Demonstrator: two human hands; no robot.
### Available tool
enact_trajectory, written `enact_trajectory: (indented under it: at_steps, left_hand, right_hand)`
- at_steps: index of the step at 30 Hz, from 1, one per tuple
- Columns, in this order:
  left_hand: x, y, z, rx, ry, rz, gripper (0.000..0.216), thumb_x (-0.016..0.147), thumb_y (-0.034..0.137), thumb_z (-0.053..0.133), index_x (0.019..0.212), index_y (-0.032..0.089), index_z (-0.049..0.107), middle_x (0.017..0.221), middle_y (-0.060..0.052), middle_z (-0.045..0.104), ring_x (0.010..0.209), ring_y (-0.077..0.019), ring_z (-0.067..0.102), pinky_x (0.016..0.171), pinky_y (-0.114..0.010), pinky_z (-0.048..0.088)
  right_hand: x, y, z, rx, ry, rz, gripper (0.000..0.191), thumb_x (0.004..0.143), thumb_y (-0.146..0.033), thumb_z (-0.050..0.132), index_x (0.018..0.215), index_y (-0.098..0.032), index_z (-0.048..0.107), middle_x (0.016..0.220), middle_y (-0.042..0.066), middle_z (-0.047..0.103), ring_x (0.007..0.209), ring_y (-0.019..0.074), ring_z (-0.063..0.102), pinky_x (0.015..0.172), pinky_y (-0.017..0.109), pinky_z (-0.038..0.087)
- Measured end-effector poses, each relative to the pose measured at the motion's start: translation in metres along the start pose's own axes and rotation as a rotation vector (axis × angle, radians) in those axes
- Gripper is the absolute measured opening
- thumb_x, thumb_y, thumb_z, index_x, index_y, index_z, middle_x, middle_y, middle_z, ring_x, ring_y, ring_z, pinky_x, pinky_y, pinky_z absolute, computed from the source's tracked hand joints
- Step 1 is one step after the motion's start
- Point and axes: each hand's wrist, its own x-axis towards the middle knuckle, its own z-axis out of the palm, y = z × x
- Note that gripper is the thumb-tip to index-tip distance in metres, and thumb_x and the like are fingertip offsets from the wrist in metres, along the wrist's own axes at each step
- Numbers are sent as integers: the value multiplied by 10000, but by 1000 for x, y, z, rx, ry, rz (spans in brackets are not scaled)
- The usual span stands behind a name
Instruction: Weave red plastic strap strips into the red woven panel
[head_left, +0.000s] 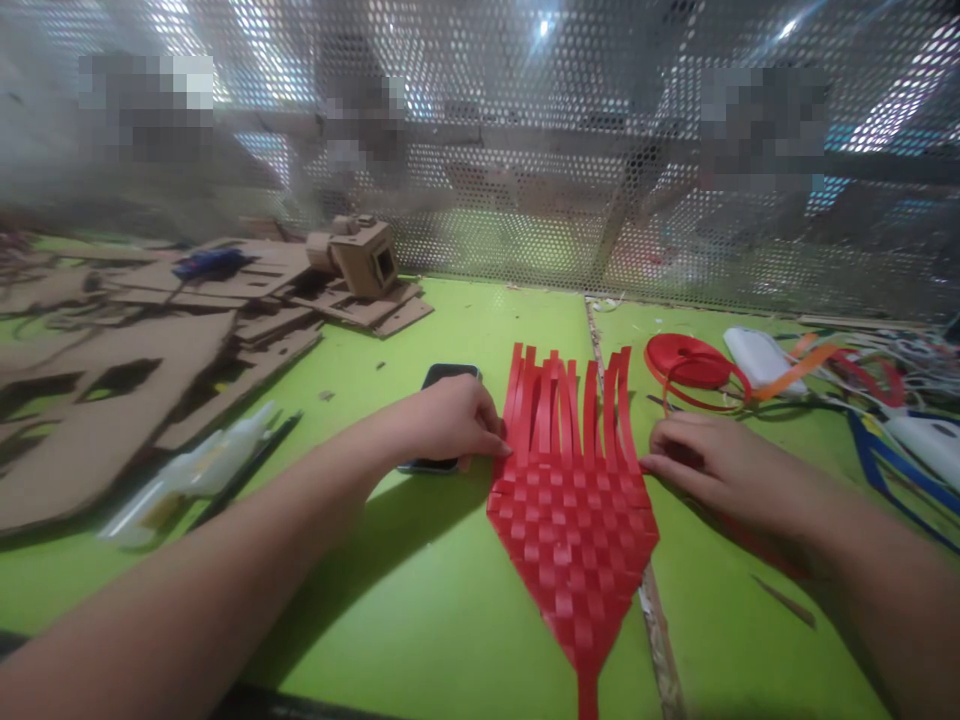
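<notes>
A red woven piece [574,530] of flat strips lies on the green table. Its lower end tapers to a point with a strip tail, and several loose strip ends [555,400] fan out from the top. My left hand [457,415] is closed, pinching the upper left edge of the weave between thumb and fingers. At the upper right edge, my right hand [697,455] is closed too, thumb and fingertips pinched at the weave's side. Under my left hand is a dark phone [450,377], partly covered by it. A red strip roll [686,360] lies just beyond my right hand.
Cut cardboard pieces [187,370] and a small cardboard box model [365,262] fill the left side. A glue bottle [202,465] lies before them. At right are a white device [761,360], blue strips [892,470] and cables. A perforated metal panel [510,150] stands behind; people are beyond it.
</notes>
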Motion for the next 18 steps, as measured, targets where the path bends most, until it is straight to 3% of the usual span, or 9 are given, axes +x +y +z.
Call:
enact_trajectory:
  at_steps: [11,18]
  left_hand:
    - [-5,7,3,28,11,-19,274,803,475,732,753,208,771,557,-21,699,528,-172,632,547,-276,447]
    - [-8,12,4,31,21,-62,262,819,459,718,773,207,770,540,-20,684,498,-166,607,512,-270,428]
  right_hand:
    - [-12,12,-14,80,35,101,350,927,-582,617,870,-241,677,720,31,670,603,195,572,555,309,377]
    - [-16,10,-22,514,8,109,357,908,-589,655,948,-236,696,819,38,685,730,203,625,652,310,491]
